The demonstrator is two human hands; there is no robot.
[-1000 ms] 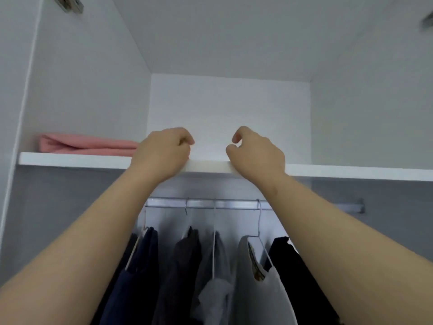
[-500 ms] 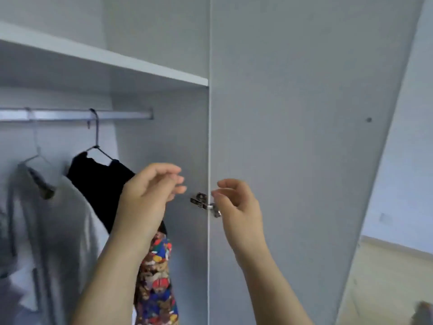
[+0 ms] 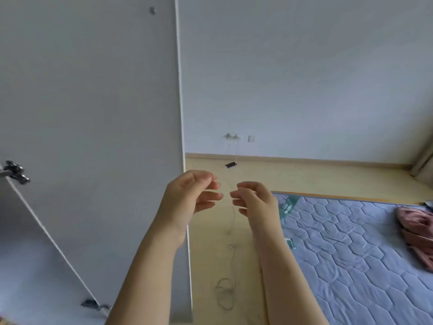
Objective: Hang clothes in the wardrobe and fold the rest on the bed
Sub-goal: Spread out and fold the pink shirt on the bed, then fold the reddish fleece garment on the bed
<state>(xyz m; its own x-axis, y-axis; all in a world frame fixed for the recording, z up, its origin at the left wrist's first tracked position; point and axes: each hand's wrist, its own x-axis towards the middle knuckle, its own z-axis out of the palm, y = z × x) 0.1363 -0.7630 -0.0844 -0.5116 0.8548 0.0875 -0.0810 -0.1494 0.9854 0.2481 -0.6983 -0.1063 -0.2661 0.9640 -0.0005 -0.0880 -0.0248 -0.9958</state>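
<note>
My left hand (image 3: 189, 195) and my right hand (image 3: 255, 199) are raised side by side in front of me, fingers loosely curled and apart, holding nothing. They hover over the floor between the open grey wardrobe door (image 3: 93, 113) and the bed (image 3: 351, 242). The bed has a blue quilted mattress. A pink garment (image 3: 417, 233) lies crumpled on it at the right edge of view. The wardrobe's inside and its hanging clothes are out of sight.
A thin cable (image 3: 230, 254) trails from a wall socket (image 3: 232, 136) across the wooden floor (image 3: 304, 177) and coils near my forearms. A small black device (image 3: 231, 164) lies by the skirting. Door hinges (image 3: 15, 171) show at the left.
My view has swung right from the wardrobe's shelf and hanging clothes to the door, floor and bed. Both hands came down off the shelf edge and stay empty.
</note>
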